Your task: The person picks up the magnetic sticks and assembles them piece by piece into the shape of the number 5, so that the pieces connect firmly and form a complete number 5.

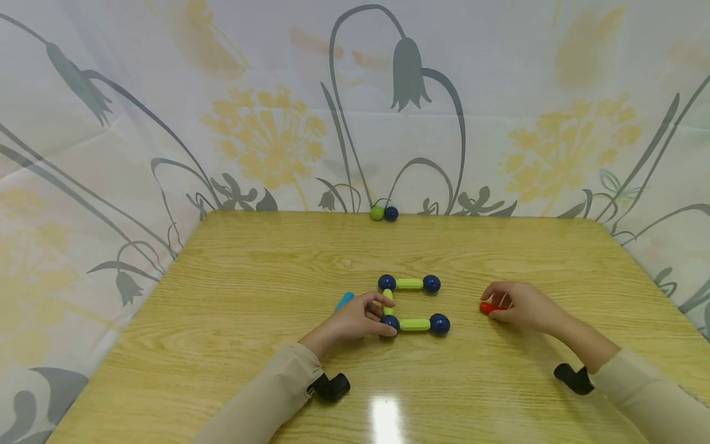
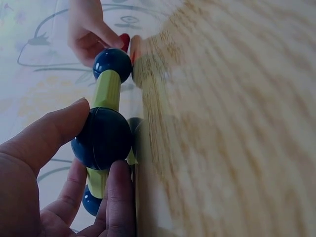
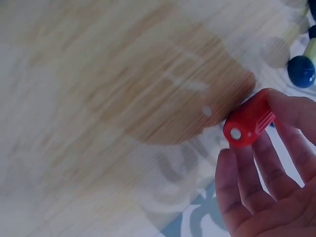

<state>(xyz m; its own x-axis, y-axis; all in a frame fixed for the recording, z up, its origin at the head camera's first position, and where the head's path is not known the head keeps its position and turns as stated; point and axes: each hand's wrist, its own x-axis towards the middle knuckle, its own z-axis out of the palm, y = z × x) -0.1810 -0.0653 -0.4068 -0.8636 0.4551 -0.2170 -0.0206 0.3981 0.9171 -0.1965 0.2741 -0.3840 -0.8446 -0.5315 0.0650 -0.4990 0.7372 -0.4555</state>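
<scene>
A C-shaped frame of yellow-green magnetic rods [image 1: 414,324] and dark blue balls [image 1: 440,324] lies on the table, its gap facing right. My left hand [image 1: 357,317] holds it at the near left corner; in the left wrist view the thumb and fingers are around the corner ball [image 2: 102,139]. To the right of the frame, apart from it, my right hand [image 1: 527,306] pinches a red magnetic rod [image 3: 249,118] between thumb and fingers, low over the tabletop. A silver disc shows on the rod's end in the right wrist view.
Partly hidden behind the left hand lies a blue rod [image 1: 345,300]. A green ball [image 1: 377,213] and a dark blue ball [image 1: 391,213] sit together at the far edge of the wooden table [image 1: 266,246]. Patterned cloth [image 1: 355,123] rises behind the table.
</scene>
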